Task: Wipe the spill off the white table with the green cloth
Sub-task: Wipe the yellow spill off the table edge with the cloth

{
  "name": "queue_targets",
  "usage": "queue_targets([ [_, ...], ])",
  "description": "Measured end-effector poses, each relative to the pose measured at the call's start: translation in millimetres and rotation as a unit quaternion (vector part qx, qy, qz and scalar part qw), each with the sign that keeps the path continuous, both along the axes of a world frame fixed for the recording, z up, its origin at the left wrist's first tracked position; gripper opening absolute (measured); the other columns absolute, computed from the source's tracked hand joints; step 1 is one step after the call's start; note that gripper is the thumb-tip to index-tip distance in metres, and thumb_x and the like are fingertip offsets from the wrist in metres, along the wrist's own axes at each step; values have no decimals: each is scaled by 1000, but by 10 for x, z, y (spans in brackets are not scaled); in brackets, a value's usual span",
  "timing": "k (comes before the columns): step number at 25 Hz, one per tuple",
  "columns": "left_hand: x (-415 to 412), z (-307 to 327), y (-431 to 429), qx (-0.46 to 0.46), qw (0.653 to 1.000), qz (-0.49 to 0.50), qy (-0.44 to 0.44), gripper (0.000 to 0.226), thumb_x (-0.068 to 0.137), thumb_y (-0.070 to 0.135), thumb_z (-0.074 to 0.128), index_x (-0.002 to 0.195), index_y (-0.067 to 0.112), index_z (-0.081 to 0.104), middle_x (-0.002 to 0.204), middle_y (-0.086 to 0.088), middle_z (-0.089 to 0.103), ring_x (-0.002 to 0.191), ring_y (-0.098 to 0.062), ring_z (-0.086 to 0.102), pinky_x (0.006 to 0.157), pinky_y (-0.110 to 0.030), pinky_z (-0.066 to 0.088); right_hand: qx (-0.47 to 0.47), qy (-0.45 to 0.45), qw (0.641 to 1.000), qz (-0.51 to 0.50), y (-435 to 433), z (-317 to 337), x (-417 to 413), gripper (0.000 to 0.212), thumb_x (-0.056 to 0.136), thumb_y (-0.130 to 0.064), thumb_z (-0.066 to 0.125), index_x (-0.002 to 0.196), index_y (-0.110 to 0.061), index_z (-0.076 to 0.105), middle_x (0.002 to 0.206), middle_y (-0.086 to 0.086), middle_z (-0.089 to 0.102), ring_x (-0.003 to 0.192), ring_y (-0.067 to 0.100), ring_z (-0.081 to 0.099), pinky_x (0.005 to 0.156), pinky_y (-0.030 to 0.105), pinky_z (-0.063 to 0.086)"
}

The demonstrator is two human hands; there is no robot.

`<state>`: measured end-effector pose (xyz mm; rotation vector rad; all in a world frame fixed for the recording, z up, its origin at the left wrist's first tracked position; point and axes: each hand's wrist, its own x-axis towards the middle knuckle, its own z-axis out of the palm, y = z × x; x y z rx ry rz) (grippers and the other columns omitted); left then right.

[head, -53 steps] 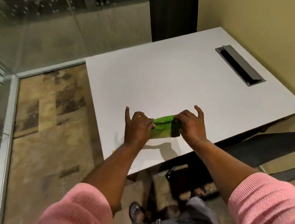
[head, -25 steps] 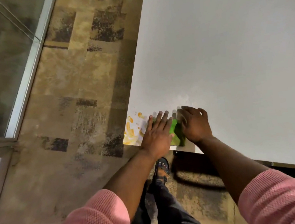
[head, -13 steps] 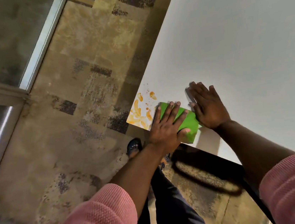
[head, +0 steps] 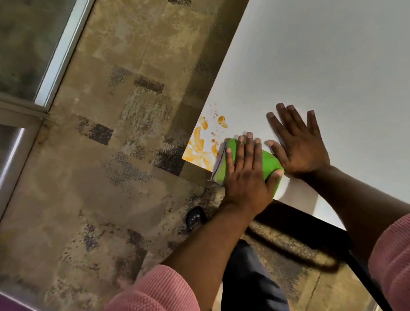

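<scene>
An orange spill of smears and drops covers the near left corner of the white table. The folded green cloth lies flat on the table right beside the spill, touching its edge. My left hand presses down on the cloth with fingers spread over it and the thumb around its near side. My right hand rests flat on the bare tabletop just right of the cloth, fingers apart, holding nothing.
The table's left edge and corner run just beyond the spill, with patterned brown carpet below. A glass wall with a metal frame stands at the left. My foot and dark trousers show under the table edge.
The cloth went from held between both hands to lying flat under my left hand by the spill. My right hand let go and lies flat beside it. The view swung toward the corner.
</scene>
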<state>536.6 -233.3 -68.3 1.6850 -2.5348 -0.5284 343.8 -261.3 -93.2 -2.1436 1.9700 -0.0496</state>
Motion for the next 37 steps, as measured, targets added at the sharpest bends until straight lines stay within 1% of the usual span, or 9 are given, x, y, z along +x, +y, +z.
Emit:
queue_targets([
  [4,94,-51,68,-1,1000,-12,-13,86,102,61,35,161,2,17,172,-17,8,160,-28,-3,129,-53,7,-4,-5,1000,-8,-9,-20,22,68,107,-61,20,167,-33,6,177,-2,2,163,20,1,129,57,1],
  [13,134,-81,25,5,1000,-16,-2,83,104,63,28,164,8,11,173,-11,3,160,-26,-6,128,-55,9,14,5,1000,4,-40,31,45,70,106,-62,19,167,-32,2,177,1,0,163,22,-2,129,57,-2],
  [16,-23,3,227,1,997,82,-7,89,101,62,33,163,3,8,172,-16,2,160,-30,-6,128,-56,5,21,6,1000,12,-22,96,41,70,107,-58,21,168,-28,4,176,3,-1,163,23,-4,129,57,-4],
  [19,-327,169,398,46,972,228,11,96,99,66,35,162,-1,7,172,-19,-1,160,-30,-9,129,-54,4,10,-61,997,48,-173,164,35,65,108,-49,26,167,-20,18,175,6,13,162,24,8,129,56,6],
  [21,-379,185,344,80,959,270,21,104,95,74,34,162,0,5,171,-19,-5,160,-29,-11,129,-51,0,1,-98,993,59,-274,129,80,64,108,-43,28,165,-15,24,174,9,19,161,26,14,129,55,11],
  [23,-362,132,295,78,963,259,11,107,93,77,34,162,0,4,171,-19,-6,159,-30,-12,129,-50,-4,-12,-86,995,54,-294,66,106,64,107,-41,28,164,-12,26,173,11,23,160,28,18,129,54,11],
  [29,-427,58,381,80,966,244,6,94,98,63,32,162,0,4,171,-21,-5,159,-32,-14,128,-51,-4,-46,-49,995,79,-302,57,109,65,107,-41,32,163,-8,27,172,15,22,160,32,18,128,54,11],
  [34,-241,6,286,74,976,205,-9,111,90,75,42,162,1,1,171,-20,-8,159,-32,-15,128,-50,-7,-31,-53,996,62,-291,87,116,65,106,-40,34,164,-10,27,173,12,21,161,28,15,130,53,10],
  [37,-184,-24,240,45,978,202,-19,103,93,69,41,162,1,5,172,-20,-3,159,-32,-9,129,-51,-2,-43,-50,996,62,-289,40,97,64,107,-40,33,164,-11,28,173,11,23,161,28,16,130,54,11],
])
